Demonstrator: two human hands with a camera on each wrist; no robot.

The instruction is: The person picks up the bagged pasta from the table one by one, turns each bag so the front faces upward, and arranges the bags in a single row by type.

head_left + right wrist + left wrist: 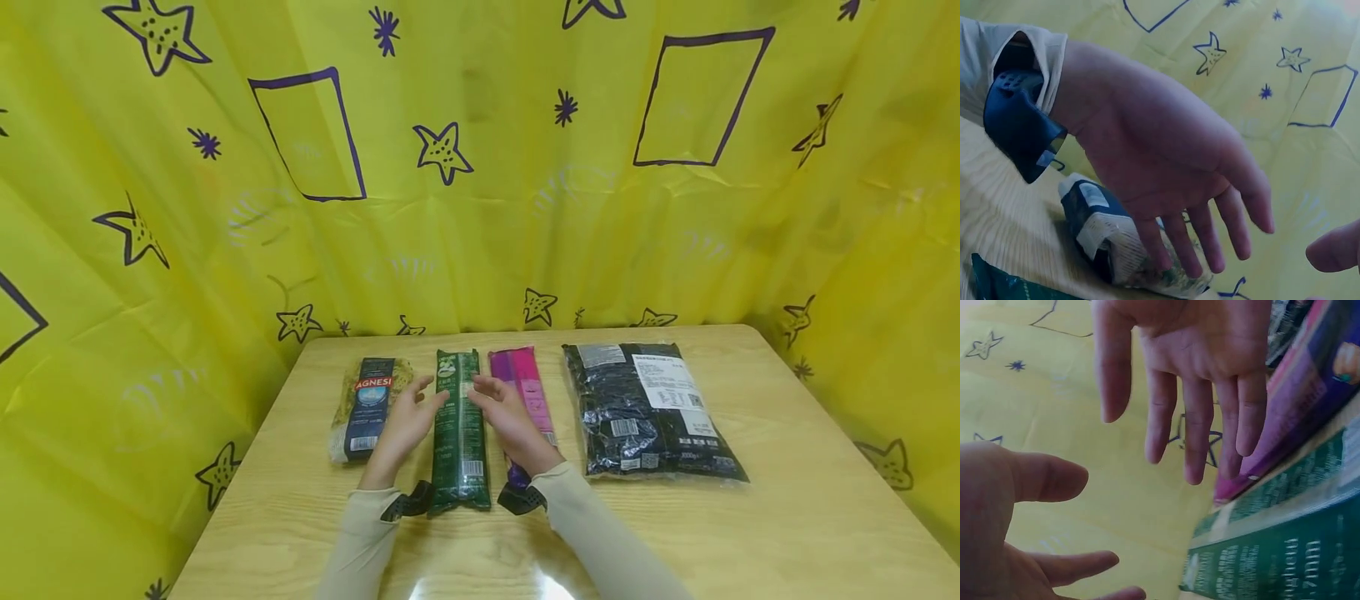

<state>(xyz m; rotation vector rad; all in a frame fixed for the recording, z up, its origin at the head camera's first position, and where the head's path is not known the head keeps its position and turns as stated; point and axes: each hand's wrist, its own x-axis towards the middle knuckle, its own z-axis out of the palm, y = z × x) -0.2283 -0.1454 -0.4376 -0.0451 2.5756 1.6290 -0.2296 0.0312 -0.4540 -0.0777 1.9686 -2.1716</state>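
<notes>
A long green spaghetti packet (460, 458) lies upright in the middle of the table. My left hand (408, 421) hovers at its left edge, and my right hand (516, 421) is at its right edge, the palms turned toward each other. Neither hand grips anything; the fingers look relaxed and spread in the left wrist view. Left of the green packet lies an Agnesi pasta bag (367, 412), partly behind my left hand. A pink and purple packet (534, 392) lies to its right, partly covered by my right hand and wrist.
A large black bag (618, 408) with white labels lies further right on the wooden table (795, 517). Behind the table hangs a yellow curtain (480, 242) with drawn stars and squares. Black wrist cameras (522, 498) sit at both sleeves.
</notes>
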